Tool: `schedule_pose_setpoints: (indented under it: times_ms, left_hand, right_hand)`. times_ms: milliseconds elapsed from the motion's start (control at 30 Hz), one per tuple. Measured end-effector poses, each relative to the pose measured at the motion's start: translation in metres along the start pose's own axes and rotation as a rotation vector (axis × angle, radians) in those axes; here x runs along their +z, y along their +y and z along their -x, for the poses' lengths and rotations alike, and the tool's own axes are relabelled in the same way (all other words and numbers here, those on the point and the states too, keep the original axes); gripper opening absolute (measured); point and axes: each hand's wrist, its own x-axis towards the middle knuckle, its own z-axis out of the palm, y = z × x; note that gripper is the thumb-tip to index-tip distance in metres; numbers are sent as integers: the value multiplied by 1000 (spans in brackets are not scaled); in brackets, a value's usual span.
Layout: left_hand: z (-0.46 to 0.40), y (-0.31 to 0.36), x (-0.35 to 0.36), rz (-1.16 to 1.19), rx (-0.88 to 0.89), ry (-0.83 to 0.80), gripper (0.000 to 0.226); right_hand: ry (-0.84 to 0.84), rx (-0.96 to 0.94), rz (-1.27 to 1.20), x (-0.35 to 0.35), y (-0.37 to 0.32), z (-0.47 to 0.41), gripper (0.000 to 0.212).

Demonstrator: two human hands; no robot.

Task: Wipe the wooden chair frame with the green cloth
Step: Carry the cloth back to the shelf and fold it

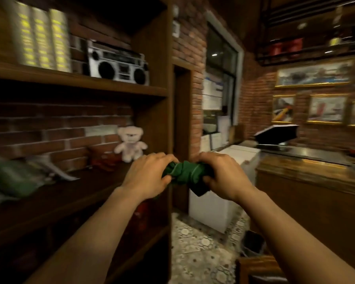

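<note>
Both bare hands hold a bunched dark green cloth out in front, beside a dark wooden shelving unit.

The left hand has its fingers curled tight round one end of the cloth and the right hand is clenched on the other, the fabric twisted in a wad between them. On the shelves sit a silver boombox radio and a pale plush teddy bear; a brown wooden counter stands to the right.
</note>
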Motion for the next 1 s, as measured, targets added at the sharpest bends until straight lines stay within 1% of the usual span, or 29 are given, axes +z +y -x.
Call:
schedule_pose_setpoints:
  times_ms: [100,233,333,500,633,800,900,1000]
  left_hand:
    - [45,-39,-31,-112,-129,-39,42]
    - [117,-80,-80,-273,-301,-106,42]
    - [165,-101,-117,-352,-430,-125,43]
    - [236,-134,-167,-419,-562,-155,43]
    - [289,-167,-195,-429,-635,-156,42]
    - [347,-220,-218,-427,-671,-114,39]
    - [382,-257,-226,-423,-701,-133,38]
    - [424,-297,-226,-405,-744,-131,43]
  right_hand:
    - [-55,-130,-125,31,-45,-27,51]
    - [-82,-293,-274,67,-121,-45,51]
    - [-86,-407,-385,86,-178,-51,49]
    - [-107,-563,-479,107,-265,-54,46]
    - [-141,-627,-511,128,-330,-59,44]
    - [-187,-666,-531,159,-408,-69,43]
    - [-207,-683,-555,185,-454,-74,42]
    - [-265,-681,-548,222,-503,-74,43]
